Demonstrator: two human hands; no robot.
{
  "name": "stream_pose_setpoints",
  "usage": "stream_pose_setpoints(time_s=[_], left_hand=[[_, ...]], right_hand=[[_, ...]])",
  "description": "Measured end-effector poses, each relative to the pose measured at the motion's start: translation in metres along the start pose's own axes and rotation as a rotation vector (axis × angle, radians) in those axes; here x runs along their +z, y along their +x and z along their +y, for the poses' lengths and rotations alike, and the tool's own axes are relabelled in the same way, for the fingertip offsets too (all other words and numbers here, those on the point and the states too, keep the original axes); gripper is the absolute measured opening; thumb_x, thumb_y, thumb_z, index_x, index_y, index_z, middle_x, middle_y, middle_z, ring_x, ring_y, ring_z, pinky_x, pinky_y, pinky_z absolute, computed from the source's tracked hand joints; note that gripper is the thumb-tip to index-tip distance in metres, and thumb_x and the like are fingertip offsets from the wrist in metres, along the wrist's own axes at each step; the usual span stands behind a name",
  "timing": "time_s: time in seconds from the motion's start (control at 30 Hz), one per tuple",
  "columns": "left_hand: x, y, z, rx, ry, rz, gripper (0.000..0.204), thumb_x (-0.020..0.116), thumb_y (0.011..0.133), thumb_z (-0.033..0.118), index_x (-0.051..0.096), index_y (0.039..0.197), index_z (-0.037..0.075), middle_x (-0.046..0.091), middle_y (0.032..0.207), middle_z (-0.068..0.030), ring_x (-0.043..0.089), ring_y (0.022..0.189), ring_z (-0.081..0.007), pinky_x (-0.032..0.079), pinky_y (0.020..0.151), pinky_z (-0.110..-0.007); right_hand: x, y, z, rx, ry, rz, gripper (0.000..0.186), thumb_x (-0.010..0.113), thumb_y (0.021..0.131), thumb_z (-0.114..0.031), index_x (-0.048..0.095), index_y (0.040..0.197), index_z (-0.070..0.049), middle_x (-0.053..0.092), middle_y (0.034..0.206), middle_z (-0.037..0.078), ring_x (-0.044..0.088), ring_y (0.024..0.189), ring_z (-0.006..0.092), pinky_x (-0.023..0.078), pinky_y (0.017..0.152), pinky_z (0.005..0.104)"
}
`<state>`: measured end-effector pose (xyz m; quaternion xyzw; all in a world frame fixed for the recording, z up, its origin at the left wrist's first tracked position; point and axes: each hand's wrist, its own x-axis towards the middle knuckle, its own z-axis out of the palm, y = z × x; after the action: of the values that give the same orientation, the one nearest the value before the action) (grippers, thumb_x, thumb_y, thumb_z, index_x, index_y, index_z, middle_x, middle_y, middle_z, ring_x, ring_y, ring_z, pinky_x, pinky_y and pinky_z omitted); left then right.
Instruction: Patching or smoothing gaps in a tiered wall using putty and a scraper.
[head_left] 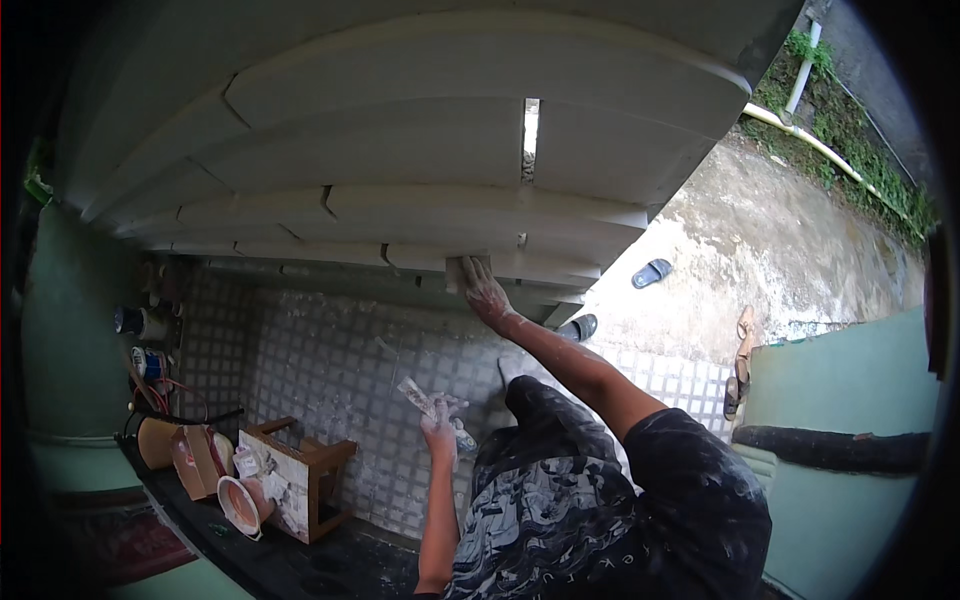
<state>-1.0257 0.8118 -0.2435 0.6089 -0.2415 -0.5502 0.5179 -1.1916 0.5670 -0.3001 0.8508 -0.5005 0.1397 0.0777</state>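
My right hand point(482, 295), dusted white, reaches up to a pale stepped wall point(390, 140) with rounded horizontal ridges. Its fingers press a small flat grey piece point(462, 273) against one of the lower ridges; its exact kind is unclear. Lower down, in front of my body, my left hand point(438, 420) grips a putty knife point(415, 394) smeared with white, its broad end pointing up and left. White residue coats the left fingers too. Short dark slits and a bright vertical gap point(530, 140) break the wall's surface.
At lower left, a wooden stool point(325, 460) lies near a pinkish bucket point(243, 503) and a cardboard piece point(200, 460). Paint cans point(150, 362) stand by the left wall. Dark sandals point(652, 273) rest on concrete at right. The patterned tile floor point(320, 350) is white-spotted.
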Motion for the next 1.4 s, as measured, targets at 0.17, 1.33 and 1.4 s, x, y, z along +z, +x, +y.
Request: stream_pose_setpoints(time_s=[0.17,1.33,1.4], left_hand=[[0.012,0.009,0.017,-0.053,-0.002,-0.085,0.022,0.051,0.1,0.022,0.049,0.115,0.007,0.058,0.094,-0.0042,0.068,0.084,-0.0202,0.04,0.05,-0.025],[-0.041,0.106,0.096,-0.119,-0.438,0.227,0.022,0.057,0.095,0.027,0.055,0.112,0.013,0.055,0.09,0.0014,0.061,0.08,-0.0138,0.039,0.054,-0.026],[-0.064,0.117,0.097,-0.109,-0.461,0.227,0.024,0.058,0.095,0.026,0.055,0.113,0.012,0.055,0.091,0.001,0.062,0.081,-0.0144,0.04,0.054,-0.026]], right_hand=[[0.013,-0.02,0.042,0.026,-0.004,-0.027,0.05,0.052,0.085,-0.018,0.051,0.13,0.004,0.039,0.144,0.021,0.04,0.133,0.035,0.029,0.113,0.0481],[-0.053,0.076,-0.077,-0.128,0.887,-0.556,0.054,0.041,0.073,0.009,0.063,0.119,-0.008,0.062,0.121,0.017,0.06,0.11,0.0349,0.045,0.099,0.0429],[-0.016,0.078,-0.09,-0.14,0.807,-0.426,0.056,0.039,0.07,0.01,0.064,0.117,-0.01,0.063,0.119,0.015,0.059,0.111,0.0329,0.045,0.1,0.0424]])
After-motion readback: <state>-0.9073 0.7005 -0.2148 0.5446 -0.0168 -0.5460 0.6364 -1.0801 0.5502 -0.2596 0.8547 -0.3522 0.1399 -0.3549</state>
